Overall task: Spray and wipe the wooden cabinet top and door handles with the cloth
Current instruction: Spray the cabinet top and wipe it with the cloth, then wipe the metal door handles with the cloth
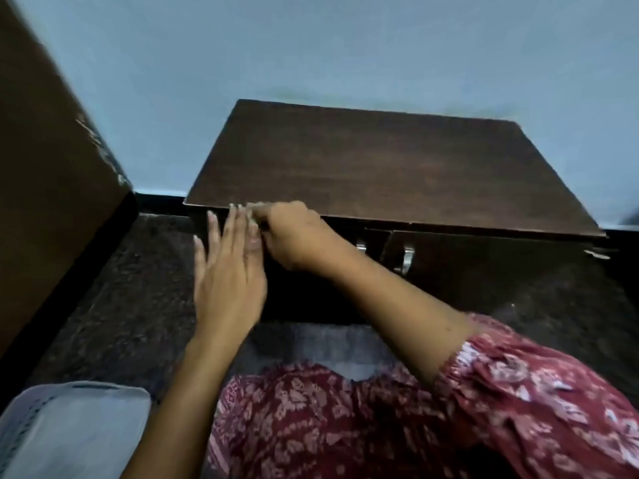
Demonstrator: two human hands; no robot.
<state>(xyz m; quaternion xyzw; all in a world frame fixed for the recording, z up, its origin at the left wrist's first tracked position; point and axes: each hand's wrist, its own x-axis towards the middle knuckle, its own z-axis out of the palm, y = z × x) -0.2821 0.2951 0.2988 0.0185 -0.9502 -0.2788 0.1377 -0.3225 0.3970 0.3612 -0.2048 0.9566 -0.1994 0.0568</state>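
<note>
A dark wooden cabinet stands against the blue wall, its top [380, 167] bare. On its front are two metal door handles, the left handle [361, 245] and the right handle [408, 259]. My left hand [228, 271] is flat and open with fingers spread, against the cabinet front below the top's left front corner. My right hand [294, 236] is curled, its fingertips pinched at the top's front edge, touching my left fingertips. I see nothing in either hand. No cloth or spray bottle is in view.
A tall brown wooden panel [52, 167] rises at the left. The floor [138, 288] is dark and speckled. Light grey fabric [69, 430] lies at the bottom left, more grey fabric [328, 347] below the cabinet. My red patterned sleeve [518, 392] fills the lower right.
</note>
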